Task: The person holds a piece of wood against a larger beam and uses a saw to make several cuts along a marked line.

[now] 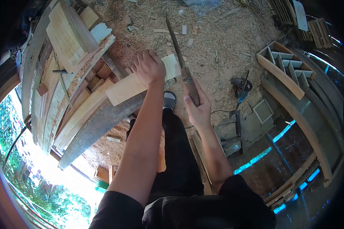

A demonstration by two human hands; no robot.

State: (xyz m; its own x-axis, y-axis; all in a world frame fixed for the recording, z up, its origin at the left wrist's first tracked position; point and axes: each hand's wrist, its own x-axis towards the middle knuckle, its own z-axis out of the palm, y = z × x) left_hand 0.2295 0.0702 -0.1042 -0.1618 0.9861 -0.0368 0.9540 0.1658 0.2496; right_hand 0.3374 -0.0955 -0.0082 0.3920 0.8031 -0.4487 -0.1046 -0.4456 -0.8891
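The left hand (pixel 149 67), fingers bent, grip unclear, lay over the pale, flat wooden board (pixel 125 89), seemingly steadying its overhanging end. The right hand (pixel 199 108) wrapped the long, dark, wooden-handled saw (pixel 181 63) beside it.

A person reaches forward with both arms, the left arm (pixel 137 145) nearly straight and the left grip (pixel 149 68) turned knuckles-up, fingers bent. The right arm (pixel 213 150) angles inward from the elbow, its hand, the right grip (pixel 198 108), clasped with the thumb pointing ahead.
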